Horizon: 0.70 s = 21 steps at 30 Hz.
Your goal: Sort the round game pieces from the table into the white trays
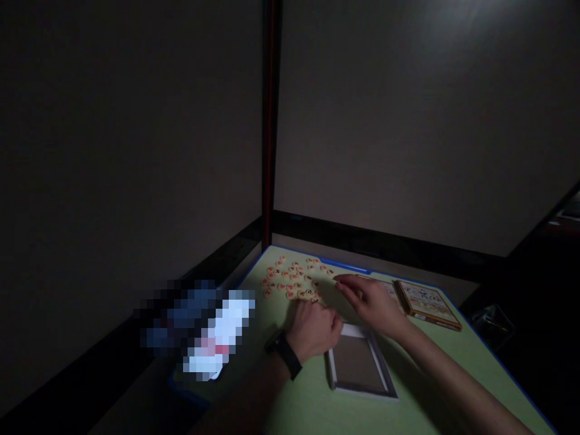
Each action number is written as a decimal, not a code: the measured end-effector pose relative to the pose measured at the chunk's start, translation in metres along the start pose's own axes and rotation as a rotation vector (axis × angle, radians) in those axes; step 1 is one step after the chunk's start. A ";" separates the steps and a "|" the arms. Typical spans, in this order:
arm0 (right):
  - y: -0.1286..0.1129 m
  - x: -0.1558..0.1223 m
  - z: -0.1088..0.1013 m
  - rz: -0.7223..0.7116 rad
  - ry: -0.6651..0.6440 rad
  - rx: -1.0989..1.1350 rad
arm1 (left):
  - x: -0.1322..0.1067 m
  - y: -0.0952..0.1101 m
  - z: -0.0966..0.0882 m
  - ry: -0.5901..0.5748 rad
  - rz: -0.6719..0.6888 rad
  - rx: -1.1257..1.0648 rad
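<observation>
Round xiangqi pieces (290, 278) with red and dark characters lie scattered over the far left part of the table. My left hand (313, 329), a black watch on its wrist, is closed with curled fingers at the near edge of these pieces. Its thumb side is by the far left corner of an open shallow box (393, 386) with white edges and a brown inside. To the right, my right hand (369, 299) reaches above the table with thumb and fingertips pinched, just right of the pieces. What either hand holds, if anything, cannot be made out.
A flat printed box (428, 305) lies at the right of the table (299, 399), with another printed panel (385, 287) partly behind my right hand. A bright, blurred-out screen (222, 338) stands at the left edge. Walls meet behind the table.
</observation>
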State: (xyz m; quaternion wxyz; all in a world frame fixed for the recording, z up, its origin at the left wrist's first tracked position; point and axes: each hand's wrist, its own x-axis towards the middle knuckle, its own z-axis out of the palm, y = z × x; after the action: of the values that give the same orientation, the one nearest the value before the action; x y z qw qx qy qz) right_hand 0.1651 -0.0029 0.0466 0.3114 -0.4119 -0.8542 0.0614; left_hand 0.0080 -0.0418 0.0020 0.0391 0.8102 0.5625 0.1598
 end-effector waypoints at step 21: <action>0.065 0.108 0.080 0.091 -0.401 -0.152 | 0.022 -0.078 -0.025 0.074 -0.469 0.090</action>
State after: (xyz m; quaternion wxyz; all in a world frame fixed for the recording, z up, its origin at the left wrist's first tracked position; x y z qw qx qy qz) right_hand 0.1109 0.1316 0.0110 0.1000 -0.4519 -0.8817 0.0914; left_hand -0.0627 0.0040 0.0114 0.0183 0.6518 0.7431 0.1504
